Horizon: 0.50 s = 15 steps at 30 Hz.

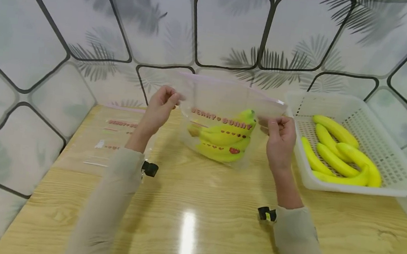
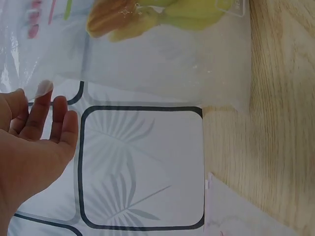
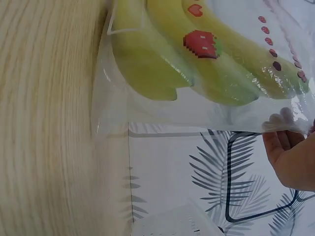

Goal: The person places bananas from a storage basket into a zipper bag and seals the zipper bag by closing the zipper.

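A clear zip bag (image 1: 222,93) with "Berry Bunny" lettering and a lilac zip edge is held upright above the table. Inside it lies a bunch of yellow bananas (image 1: 221,139), greenish at the tips; in the right wrist view the bananas (image 3: 147,64) show through the plastic. My left hand (image 1: 160,108) pinches the bag's left side near the top, and in the left wrist view that hand (image 2: 39,132) has thumb and index finger at the film. On the other side, my right hand (image 1: 281,141) pinches the right edge below the zip slider; its fingertips show through the plastic.
A white perforated basket (image 1: 404,181) with several loose bananas (image 1: 335,159) stands to the right. At the left, a flat printed zip bag (image 1: 86,143) lies on the wooden table (image 1: 230,229). Behind the table rises a patterned wall covering (image 1: 232,30).
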Motion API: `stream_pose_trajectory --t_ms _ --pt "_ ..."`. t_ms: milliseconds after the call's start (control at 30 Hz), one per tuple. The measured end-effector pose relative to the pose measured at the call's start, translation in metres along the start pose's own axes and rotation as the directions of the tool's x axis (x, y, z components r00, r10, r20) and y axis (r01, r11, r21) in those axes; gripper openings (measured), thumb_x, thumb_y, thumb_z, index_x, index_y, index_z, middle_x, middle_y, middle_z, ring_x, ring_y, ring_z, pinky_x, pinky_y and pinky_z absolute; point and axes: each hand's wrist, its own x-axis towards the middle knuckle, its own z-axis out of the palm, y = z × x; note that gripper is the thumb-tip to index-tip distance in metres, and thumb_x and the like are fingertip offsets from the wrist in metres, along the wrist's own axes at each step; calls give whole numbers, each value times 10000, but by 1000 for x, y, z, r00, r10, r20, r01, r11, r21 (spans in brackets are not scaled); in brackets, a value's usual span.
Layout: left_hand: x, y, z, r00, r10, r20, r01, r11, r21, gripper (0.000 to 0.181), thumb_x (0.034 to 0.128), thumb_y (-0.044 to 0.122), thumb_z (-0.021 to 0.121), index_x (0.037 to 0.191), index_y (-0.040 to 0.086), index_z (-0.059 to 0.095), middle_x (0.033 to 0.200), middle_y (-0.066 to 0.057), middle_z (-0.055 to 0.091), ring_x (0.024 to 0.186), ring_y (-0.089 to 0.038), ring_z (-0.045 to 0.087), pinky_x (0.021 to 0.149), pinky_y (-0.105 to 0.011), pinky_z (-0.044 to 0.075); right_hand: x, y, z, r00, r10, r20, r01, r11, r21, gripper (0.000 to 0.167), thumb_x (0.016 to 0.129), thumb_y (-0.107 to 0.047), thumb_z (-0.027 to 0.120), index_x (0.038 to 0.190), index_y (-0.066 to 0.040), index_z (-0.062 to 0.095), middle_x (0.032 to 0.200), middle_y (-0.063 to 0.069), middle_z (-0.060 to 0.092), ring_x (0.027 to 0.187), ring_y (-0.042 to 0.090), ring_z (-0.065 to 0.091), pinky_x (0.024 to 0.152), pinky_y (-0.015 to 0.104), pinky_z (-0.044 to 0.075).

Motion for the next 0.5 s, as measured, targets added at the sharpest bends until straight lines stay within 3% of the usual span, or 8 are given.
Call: stream_pose_trajectory --t_ms 100,267,367,500 --pt "-5 -4 3 998 14 -67 -18 998 -60 123 1046 135 488 1040 12 485 993 -13 591 899 -145 546 863 -312 471 7 1 -1 999 34 -28 -34 999 23 71 1035 -123 504 1012 -60 527 959 -9 731 930 161 674 881 327 543" --pt "-16 -1 12 992 -10 -125 -4 994 -112 184 1048 140 490 1151 -13 488 998 -18 549 914 -142 542 917 -342 486 14 0 -3 1000 21 1 -21 999 31 16 1017 -116 547 1017 -101 552 936 -31 710 920 149 666 841 284 538" --pt "-22 -2 17 990 -44 -131 27 991 -128 228 1034 140 528 1210 -3 508 1045 10 543 960 -111 552 935 -311 473 18 -1 -4 999 -3 50 4 1000 -18 46 995 -139 601 1016 -107 626 901 -61 681 890 114 627 808 238 525" --pt "-29 -5 24 986 -24 -165 -4 986 -164 196 1000 75 578 1147 -53 564 1033 13 583 939 -101 562 875 -242 461 22 -2 -5 997 -7 77 15 995 -102 138 973 -163 644 989 -37 698 852 -75 657 837 90 578 773 204 508"
